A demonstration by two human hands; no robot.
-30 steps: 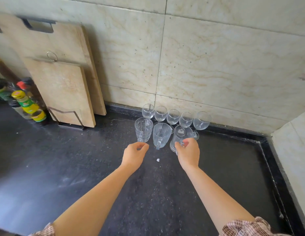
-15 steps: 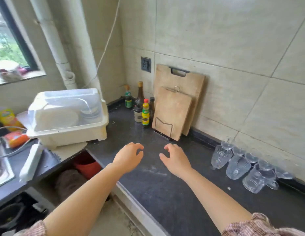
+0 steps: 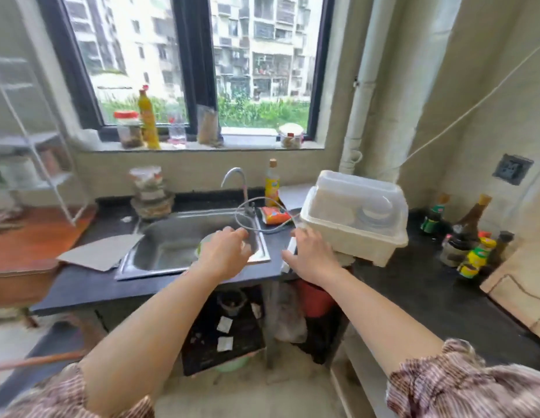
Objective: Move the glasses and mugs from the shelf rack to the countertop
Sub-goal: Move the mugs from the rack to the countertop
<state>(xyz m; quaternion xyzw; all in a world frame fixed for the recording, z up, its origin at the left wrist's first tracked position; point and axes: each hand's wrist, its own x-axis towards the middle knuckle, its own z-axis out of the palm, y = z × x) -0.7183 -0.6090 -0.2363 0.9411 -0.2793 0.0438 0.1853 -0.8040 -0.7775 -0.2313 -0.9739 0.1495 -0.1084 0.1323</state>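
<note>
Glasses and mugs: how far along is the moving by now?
Done: a second ago eight pieces stood on the countertop by the wall, now out of view. In hand: nothing; left hand and right hand are open and empty. Left: the shelf rack at far left is too blurred to count.
</note>
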